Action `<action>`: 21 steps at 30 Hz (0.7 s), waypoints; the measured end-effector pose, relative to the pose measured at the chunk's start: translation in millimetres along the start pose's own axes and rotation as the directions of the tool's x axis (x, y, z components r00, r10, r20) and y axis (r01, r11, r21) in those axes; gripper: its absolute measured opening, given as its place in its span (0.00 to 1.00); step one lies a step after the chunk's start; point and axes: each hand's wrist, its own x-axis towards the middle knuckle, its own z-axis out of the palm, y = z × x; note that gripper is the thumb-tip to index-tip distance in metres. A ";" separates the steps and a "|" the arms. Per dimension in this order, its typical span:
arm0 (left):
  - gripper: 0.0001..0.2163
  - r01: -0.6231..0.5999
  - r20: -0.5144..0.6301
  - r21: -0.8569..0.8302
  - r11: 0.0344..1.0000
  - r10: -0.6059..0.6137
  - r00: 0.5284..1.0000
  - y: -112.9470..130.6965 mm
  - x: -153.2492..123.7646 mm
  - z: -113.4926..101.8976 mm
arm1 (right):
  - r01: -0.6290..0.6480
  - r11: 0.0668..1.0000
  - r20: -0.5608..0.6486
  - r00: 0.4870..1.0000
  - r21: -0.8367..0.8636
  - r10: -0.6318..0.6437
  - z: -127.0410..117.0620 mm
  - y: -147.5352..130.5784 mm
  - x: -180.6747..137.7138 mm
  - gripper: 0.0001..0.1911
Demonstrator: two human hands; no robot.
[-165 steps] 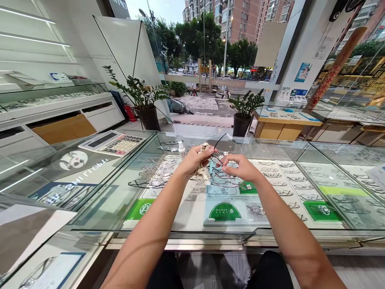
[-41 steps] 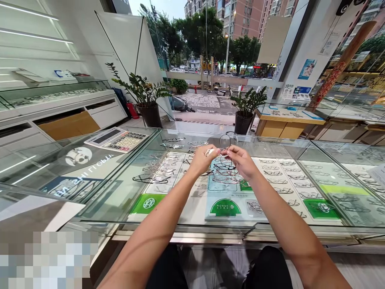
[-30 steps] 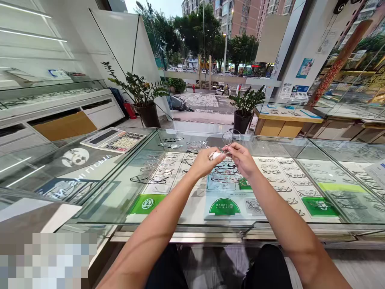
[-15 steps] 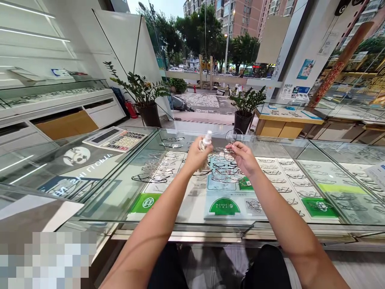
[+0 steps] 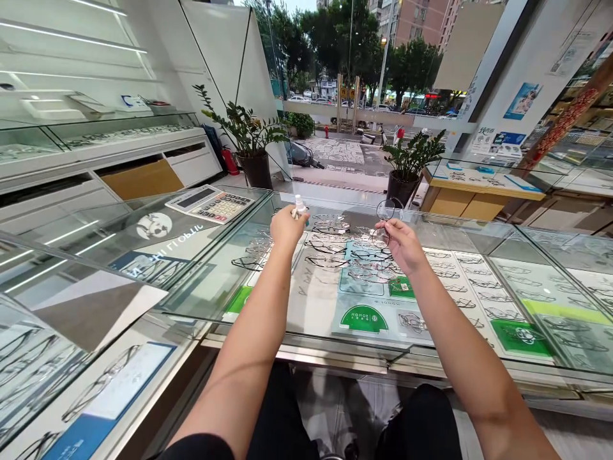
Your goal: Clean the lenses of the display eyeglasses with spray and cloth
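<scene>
My left hand (image 5: pixel 286 226) is closed round a small white spray bottle (image 5: pixel 299 205), its top sticking up above my fingers, over the far part of the glass counter (image 5: pixel 306 300). My right hand (image 5: pixel 401 241) pinches a pair of thin dark-rimmed glasses (image 5: pixel 384 213) by the frame, the round lenses standing above my fingers. The two hands are apart, about a forearm's width between them. Under the glass lie rows of display glasses (image 5: pixel 335 246).
A calculator (image 5: pixel 209 202) lies on the left counter section. Two potted plants (image 5: pixel 249 137) (image 5: pixel 407 163) stand on the floor beyond the counter. Green brand signs (image 5: pixel 364 317) sit inside the case. A wooden-fronted display counter (image 5: pixel 479 191) stands at the right back.
My left hand has moved left and away with the spray bottle, parting from the glasses. The right hand keeps the glasses. The cloth seen earlier in my left hand no longer shows.
</scene>
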 end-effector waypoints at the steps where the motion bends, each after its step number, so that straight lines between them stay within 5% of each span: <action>1: 0.14 0.030 0.036 0.044 0.999 -0.032 0.999 0.2 -0.7 1.8 | -0.001 1.000 0.000 1.000 -0.006 0.001 0.1 -0.3 -0.3 0.14; 7: 0.18 0.095 0.146 0.217 0.971 -0.129 0.981 2.8 -1.3 4.7 | 0.010 1.000 0.001 1.000 -0.028 -0.010 1.7 -2.9 -1.2 0.13; 15: 0.23 0.117 0.181 0.195 0.974 -0.153 0.971 7.1 -3.7 1.4 | 0.006 1.000 0.015 1.000 0.004 -0.006 2.9 -3.5 -1.7 0.13; 21: 0.34 0.060 -0.107 -0.050 0.997 -0.065 0.992 10.8 -8.4 -11.8 | 0.019 1.000 0.001 1.000 -0.003 -0.019 3.7 -6.5 -2.6 0.12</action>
